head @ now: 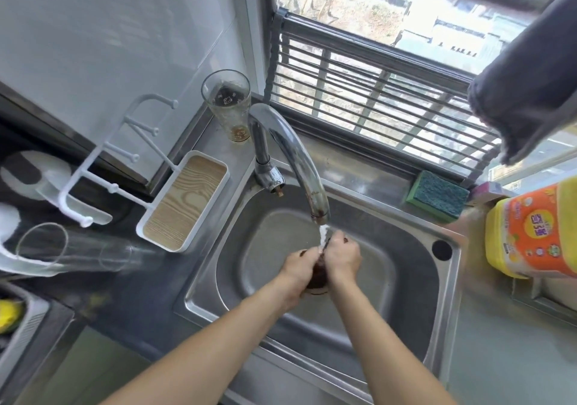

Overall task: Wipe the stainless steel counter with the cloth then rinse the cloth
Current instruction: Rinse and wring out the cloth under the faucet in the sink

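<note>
Between left hand and right hand, both clenched on it under the faucet stream, the dark cloth is bunched: likely soaked, heavy, limp, slippery, so keep gripping the wad, not a corner.

From my remote feed, daylight pours through a window fitted with horizontal grey bars in a small kitchen. Pale glossy wall panels meet the window frame at the corner. Beyond the glass I see blurred rooftops and dry ground far below. A grey towel hangs at upper right, beside the sill.
</note>
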Available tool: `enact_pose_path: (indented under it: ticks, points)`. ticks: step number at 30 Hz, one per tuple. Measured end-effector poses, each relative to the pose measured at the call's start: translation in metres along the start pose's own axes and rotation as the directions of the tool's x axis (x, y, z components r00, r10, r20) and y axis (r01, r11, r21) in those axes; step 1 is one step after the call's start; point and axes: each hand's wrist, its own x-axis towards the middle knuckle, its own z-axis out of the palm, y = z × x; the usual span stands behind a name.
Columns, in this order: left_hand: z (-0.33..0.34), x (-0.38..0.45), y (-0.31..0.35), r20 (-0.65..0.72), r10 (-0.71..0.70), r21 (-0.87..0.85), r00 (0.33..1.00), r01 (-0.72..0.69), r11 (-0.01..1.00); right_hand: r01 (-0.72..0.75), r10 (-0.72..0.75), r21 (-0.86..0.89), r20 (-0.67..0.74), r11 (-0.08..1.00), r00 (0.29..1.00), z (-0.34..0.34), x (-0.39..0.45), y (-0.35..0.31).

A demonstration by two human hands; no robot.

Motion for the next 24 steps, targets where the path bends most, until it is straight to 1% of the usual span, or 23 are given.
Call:
enact_pose_path:
  ticks: [1,3,4,5,6,7,9,10,11,12,13,14,15,16,18,19,20,21,23,24]
  points:
    - [-0.001,0.002,0.003,0.001,-0.014,0.002,1.000,0.014,1.000,0.064,-0.064,-0.005,-0.003,0.998,0.998,0.001,-0.008,-0.001]
    - [-0.011,0.011,0.010,-0.044,-0.019,-0.111,0.999,0.014,0.994,0.275,-0.275,0.007,0.019,0.961,0.961,0.007,-0.047,0.002]
    - [-0.015,0.016,0.011,-0.081,-0.020,-0.142,0.997,0.008,0.990,0.340,-0.341,0.022,0.042,0.940,0.939,0.010,-0.066,0.006]
    - [-0.018,0.017,0.011,-0.102,-0.020,-0.139,0.995,0.006,0.990,0.378,-0.379,0.018,0.055,0.926,0.924,0.012,-0.074,0.012]
    - [-0.019,0.019,0.007,-0.087,-0.006,-0.105,0.996,-0.003,0.994,0.375,-0.374,0.000,0.058,0.927,0.926,0.012,-0.069,0.016]
    - [-0.017,0.015,0.005,-0.049,0.012,-0.065,0.999,-0.015,0.998,0.326,-0.324,-0.023,0.065,0.945,0.944,0.011,-0.055,0.017]
    - [-0.013,0.009,-0.003,0.042,0.033,0.089,0.999,-0.037,0.995,0.155,-0.151,-0.064,0.064,0.986,0.986,0.008,-0.017,0.019]
    - [-0.013,0.009,-0.007,0.099,0.054,0.163,0.994,-0.069,0.984,0.081,-0.075,-0.069,0.087,0.994,0.993,0.004,0.000,0.020]
    - [-0.013,0.007,-0.007,0.157,0.078,0.189,0.985,-0.107,0.976,0.023,-0.017,-0.061,0.099,0.998,0.995,0.001,0.015,0.024]
    - [-0.013,0.010,-0.007,0.202,0.089,0.179,0.975,-0.126,0.976,-0.019,0.023,-0.041,0.095,0.999,0.995,-0.001,0.027,0.027]
    - [-0.015,0.011,-0.004,0.218,0.100,0.145,0.971,-0.133,0.981,-0.048,0.046,0.013,0.091,0.999,0.995,-0.002,0.036,0.032]
    - [-0.019,0.012,-0.003,0.207,0.088,0.085,0.974,-0.108,0.991,-0.097,0.088,0.102,0.092,0.990,0.992,-0.003,0.040,0.035]
    - [-0.023,0.014,-0.001,0.166,0.062,0.012,0.984,-0.065,0.998,-0.142,0.125,0.171,0.104,0.975,0.987,-0.003,0.044,0.041]
    - [-0.029,0.018,0.000,0.122,0.018,-0.047,0.992,-0.012,0.999,-0.168,0.136,0.228,0.147,0.959,0.980,-0.007,0.040,0.042]
    - [-0.039,0.026,0.002,0.029,-0.078,-0.157,0.997,0.081,0.984,-0.157,0.068,0.320,0.273,0.934,0.960,-0.013,0.023,0.037]
    - [-0.041,0.030,0.003,-0.024,-0.121,-0.223,0.992,0.113,0.968,-0.131,0.005,0.361,0.331,0.923,0.944,-0.016,0.014,0.035]
    - [-0.042,0.031,0.005,-0.056,-0.152,-0.280,0.987,0.131,0.951,-0.107,-0.048,0.380,0.377,0.919,0.925,-0.017,0.002,0.034]
    - [-0.042,0.034,0.007,-0.071,-0.154,-0.315,0.985,0.125,0.941,-0.044,-0.129,0.402,0.394,0.914,0.910,-0.014,-0.009,0.036]
    - [-0.040,0.051,0.000,-0.097,-0.134,-0.316,0.986,0.097,0.944,0.202,-0.327,0.347,0.352,0.916,0.877,-0.005,-0.036,0.044]
    - [-0.038,0.057,-0.005,-0.116,-0.124,-0.273,0.985,0.088,0.958,0.332,-0.411,0.270,0.333,0.904,0.848,-0.001,-0.052,0.048]
